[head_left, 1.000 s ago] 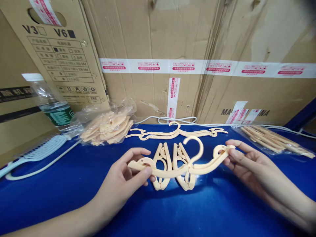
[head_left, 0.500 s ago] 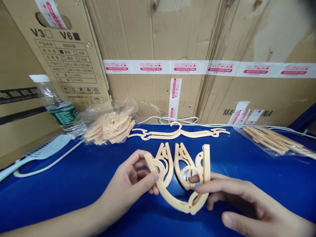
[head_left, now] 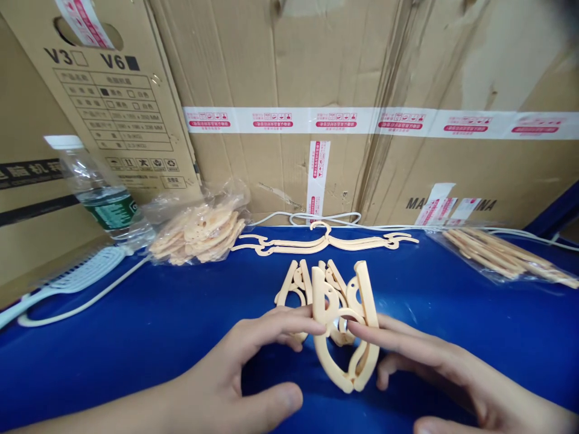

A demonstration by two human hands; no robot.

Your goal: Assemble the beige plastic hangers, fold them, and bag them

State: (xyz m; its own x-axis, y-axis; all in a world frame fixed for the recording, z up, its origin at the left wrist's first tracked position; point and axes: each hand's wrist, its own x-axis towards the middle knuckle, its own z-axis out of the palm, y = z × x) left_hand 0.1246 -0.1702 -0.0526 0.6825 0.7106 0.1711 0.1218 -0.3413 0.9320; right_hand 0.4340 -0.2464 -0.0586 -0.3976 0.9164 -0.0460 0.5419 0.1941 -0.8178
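A cream plastic folding hanger [head_left: 365, 371] stands folded between my hands, its two arms pointing up and its joint at the bottom. My left hand [head_left: 253, 355] has its fingers against the left arm, one fingertip in front; the thumb is spread away below. From the other side, my right hand [head_left: 434, 367] grips the right arm with its index finger across the front and other fingers behind. Just beyond is another folded hanger [head_left: 283, 295], partly covered by the held one and my left fingers. Further back lies an unfolded hanger [head_left: 301, 246] with its hook up.
A clear bag of flat cream pieces [head_left: 199, 235] lies back left, near a water bottle [head_left: 108, 208] and a pale hairbrush [head_left: 90, 271]. At right is a bag of slim cream pieces [head_left: 506, 256]. Cardboard boxes [head_left: 280, 163] and a white cable [head_left: 289, 216] border the blue table [head_left: 158, 337].
The left arm of the held hanger has swung right, towards the right arm. My left hand moved right with it, and its thumb came off. The view shifted slightly.
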